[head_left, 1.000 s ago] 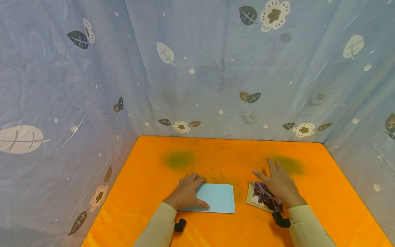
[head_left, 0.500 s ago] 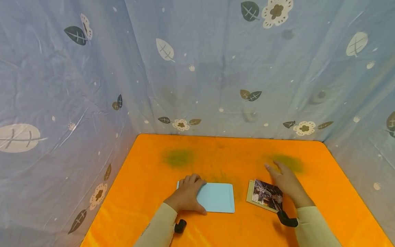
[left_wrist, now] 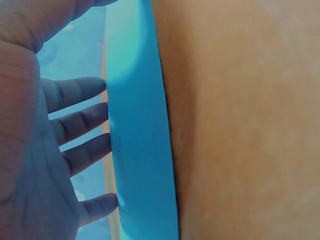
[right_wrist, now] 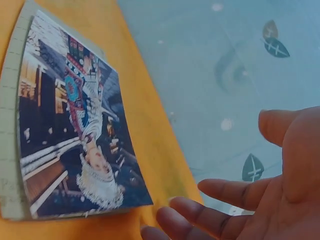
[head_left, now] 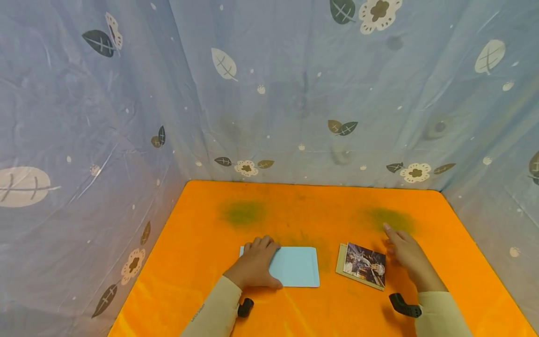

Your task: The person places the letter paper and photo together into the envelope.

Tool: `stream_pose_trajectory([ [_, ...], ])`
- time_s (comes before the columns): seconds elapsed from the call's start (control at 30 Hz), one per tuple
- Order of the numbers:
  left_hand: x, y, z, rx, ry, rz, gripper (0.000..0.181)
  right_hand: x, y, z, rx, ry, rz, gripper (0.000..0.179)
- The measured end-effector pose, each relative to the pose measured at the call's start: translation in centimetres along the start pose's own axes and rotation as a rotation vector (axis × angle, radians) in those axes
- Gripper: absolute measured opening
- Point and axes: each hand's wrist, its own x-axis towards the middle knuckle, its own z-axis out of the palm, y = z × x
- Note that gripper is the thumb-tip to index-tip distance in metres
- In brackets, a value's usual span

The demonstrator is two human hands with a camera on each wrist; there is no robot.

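Observation:
A light blue envelope [head_left: 295,267] lies flat on the orange table. My left hand [head_left: 255,264] spans its left part, the fingertips at the far edge and the thumb at the near edge. Seen from the left wrist, the fingertips of the left hand [left_wrist: 82,125] touch the rim of the blue envelope [left_wrist: 140,120]. To the right, a photo print [head_left: 365,265] rests on a pale ruled paper pad [head_left: 340,263]. My right hand [head_left: 409,255] hovers just right of the photo, holding nothing. In the right wrist view its fingers [right_wrist: 220,220] are loosely extended beside the photo [right_wrist: 80,125].
The orange table [head_left: 290,213] has two dark greenish smudges near its back. Blue-grey curtains [head_left: 286,107] with leaf and flower prints enclose it at the back and both sides. A black wrist mount [head_left: 404,306] sticks out from the right sleeve.
My right hand has moved right, off the photo, and uncovered it. The left thumb has drawn back from the envelope's face to its near edge. The envelope and photo stay in place.

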Motion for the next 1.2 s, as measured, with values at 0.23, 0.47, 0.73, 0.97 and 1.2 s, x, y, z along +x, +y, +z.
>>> stream_pose_trajectory([
  [0.23, 0.2, -0.2, 0.1, 0.059, 0.018, 0.021, 0.091, -0.7, 1.1, -0.1, -0.001, -0.007, 0.041, 0.107],
  [0.47, 0.5, -0.3, 0.2, 0.095, 0.027, 0.011, 0.094, -0.6, 2.2, -0.2, 0.029, -0.015, 0.092, 0.106],
  [0.73, 0.4, 0.0, 0.1, 0.093, 0.022, 0.006, 0.095, -0.8, 2.6, 0.0, 0.081, -0.023, 0.112, 0.094],
  [0.97, 0.4, -0.1, 0.2, 0.087, 0.024, 0.008, 0.095, -0.8, 2.8, 0.1, 0.092, -0.024, 0.114, 0.089],
  [1.2, 0.4, -0.2, 0.2, 0.077, 0.025, 0.011, 0.095, -0.9, 3.1, 0.5, 0.087, -0.023, 0.085, 0.071],
])
